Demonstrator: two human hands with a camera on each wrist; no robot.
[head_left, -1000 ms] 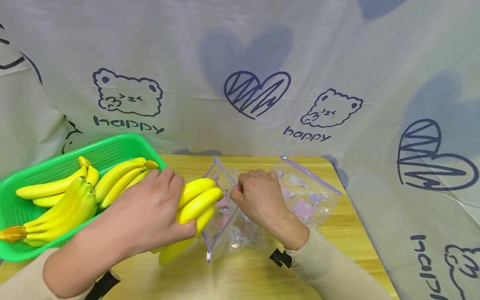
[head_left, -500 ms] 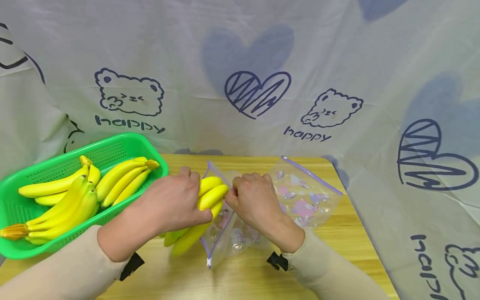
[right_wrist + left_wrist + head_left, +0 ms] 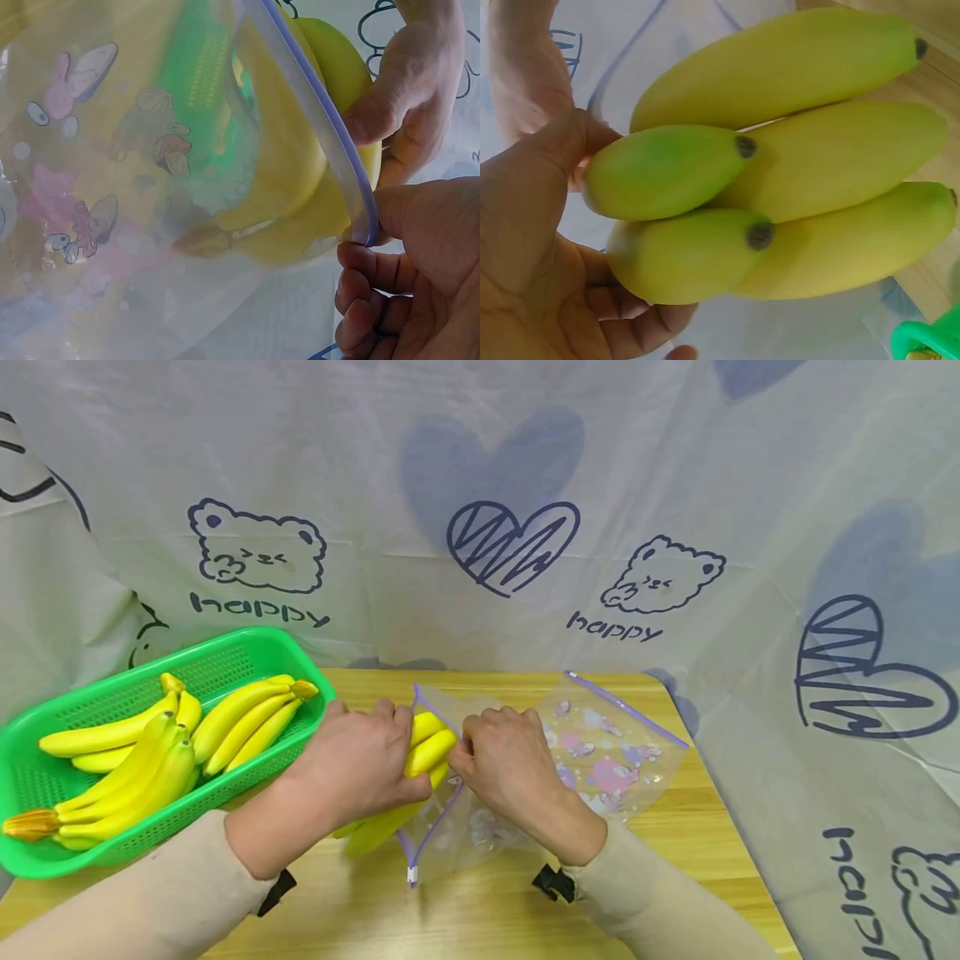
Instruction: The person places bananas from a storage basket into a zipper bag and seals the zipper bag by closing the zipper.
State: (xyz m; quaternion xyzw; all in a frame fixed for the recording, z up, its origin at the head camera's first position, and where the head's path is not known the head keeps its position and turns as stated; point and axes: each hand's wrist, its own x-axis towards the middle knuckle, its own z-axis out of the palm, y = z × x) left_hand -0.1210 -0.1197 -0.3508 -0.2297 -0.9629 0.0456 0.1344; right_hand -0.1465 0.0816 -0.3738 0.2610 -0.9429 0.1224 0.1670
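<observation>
Your left grip [image 3: 356, 760] clasps a bunch of yellow bananas [image 3: 429, 752] just below the centre of the head view, thumb and fingers curled round the fruit and parted only by its thickness. At its right, your right grip [image 3: 517, 760] pinches the purple-edged mouth of a clear printed bag [image 3: 483, 831], thumb and fingertip closed on the rim. The bunch sits at that mouth; seen through cloudy plastic in the right wrist view, its stem end appears to be inside, though how deep is hard to judge. A second printed bag [image 3: 607, 760] lies flat on the wooden table [image 3: 465, 918], right of centre. At the left of the frame, a green basket [image 3: 217, 668] carries three more bunches [image 3: 251, 727]. Behind hangs a pale cloth [image 3: 390, 610] printed with bears, hearts and "happy".
</observation>
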